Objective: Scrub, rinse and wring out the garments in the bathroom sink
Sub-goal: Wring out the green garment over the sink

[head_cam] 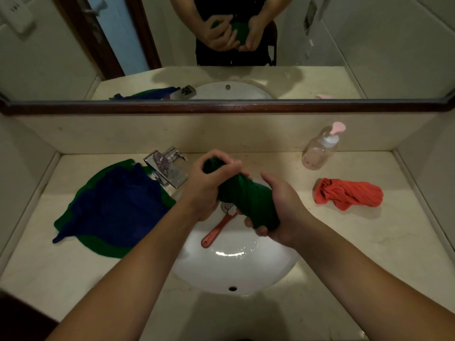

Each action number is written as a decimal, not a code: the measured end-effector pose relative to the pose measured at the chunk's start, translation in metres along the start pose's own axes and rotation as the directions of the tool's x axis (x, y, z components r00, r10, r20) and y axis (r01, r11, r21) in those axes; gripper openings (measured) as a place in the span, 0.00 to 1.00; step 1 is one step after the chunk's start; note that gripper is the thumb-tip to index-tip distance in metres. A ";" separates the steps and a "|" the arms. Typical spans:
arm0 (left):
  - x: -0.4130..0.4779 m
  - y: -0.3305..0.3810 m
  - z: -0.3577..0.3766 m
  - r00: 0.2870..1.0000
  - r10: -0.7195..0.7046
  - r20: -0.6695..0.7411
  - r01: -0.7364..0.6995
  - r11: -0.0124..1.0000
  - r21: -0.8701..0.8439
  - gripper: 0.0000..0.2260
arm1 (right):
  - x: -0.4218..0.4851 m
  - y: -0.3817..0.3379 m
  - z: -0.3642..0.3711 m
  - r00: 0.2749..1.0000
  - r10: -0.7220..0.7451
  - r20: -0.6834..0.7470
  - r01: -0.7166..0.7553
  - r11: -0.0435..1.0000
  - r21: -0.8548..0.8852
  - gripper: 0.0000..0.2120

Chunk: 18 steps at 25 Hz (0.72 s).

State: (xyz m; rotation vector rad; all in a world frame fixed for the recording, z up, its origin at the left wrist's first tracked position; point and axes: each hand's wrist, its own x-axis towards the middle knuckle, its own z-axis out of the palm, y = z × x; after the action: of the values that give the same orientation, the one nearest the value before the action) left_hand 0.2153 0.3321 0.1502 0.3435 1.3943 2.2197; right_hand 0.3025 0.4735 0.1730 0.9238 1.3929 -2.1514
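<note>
Two forearms [152,254] reach over the sink [234,279]. Above it the left grip [209,183] and right grip [283,210] each clench one end of the green garment [243,195], twisted into a rope. Wringing this piece looks under way. The orange garment [349,193] lies bunched on the desk [344,242] to the right, likely finished. The blue garment [110,200], spread out on the left, probably waits.
</note>
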 end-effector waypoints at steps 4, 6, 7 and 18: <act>-0.002 -0.007 0.016 0.958 0.088 -0.272 -0.058 0.992 0.114 0.07 | 0.013 -0.005 0.002 0.902 -0.409 -0.139 0.241 0.744 -0.624 0.20; 0.000 -0.006 0.022 0.938 0.134 -0.320 -0.083 0.982 0.168 0.10 | 0.016 -0.009 0.001 0.802 -0.597 -0.024 0.332 0.479 -0.812 0.19; 0.001 -0.006 0.026 0.927 0.147 -0.344 -0.086 0.979 0.187 0.11 | 0.017 -0.011 0.000 0.750 -0.661 0.019 0.364 0.389 -0.846 0.21; 0.013 -0.010 0.058 0.725 -0.023 -0.689 0.019 1.000 -0.013 0.11 | 0.043 -0.019 -0.021 0.477 -0.832 0.283 0.494 -0.012 -0.869 0.24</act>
State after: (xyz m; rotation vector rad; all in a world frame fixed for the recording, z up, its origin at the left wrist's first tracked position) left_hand 0.2335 0.3875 0.1662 -0.5831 1.7231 2.4407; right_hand 0.2667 0.5007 0.1486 0.0065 3.2479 -1.0878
